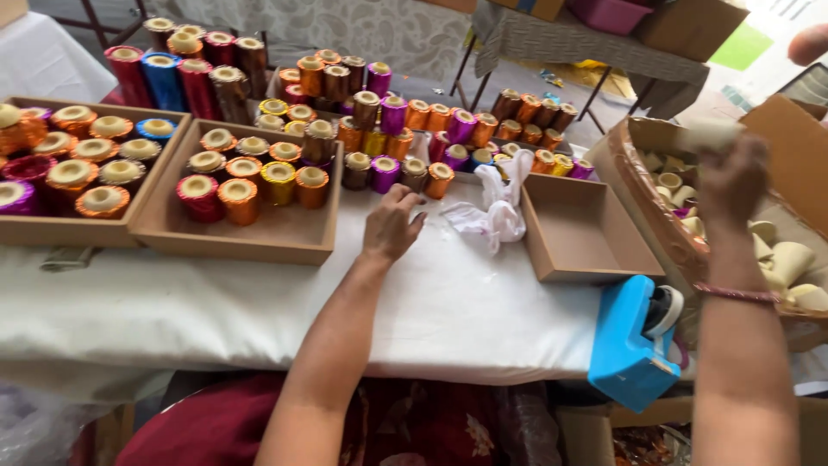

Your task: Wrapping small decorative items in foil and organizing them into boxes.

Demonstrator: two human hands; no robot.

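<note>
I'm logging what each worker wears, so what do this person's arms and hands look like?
Both forearms are bare, with no sleeves or gloves showing. The right wrist carries a thin reddish-pink bangle. The left hand and right hand show no rings that I can make out. Dark red patterned clothing covers the lap.

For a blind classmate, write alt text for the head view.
Left hand rests on a white table near foil-wrapped cylinders; right hand lifts a pale cylinder over a basket. Beside it: empty cardboard tray, blue tape dispenser.
</note>
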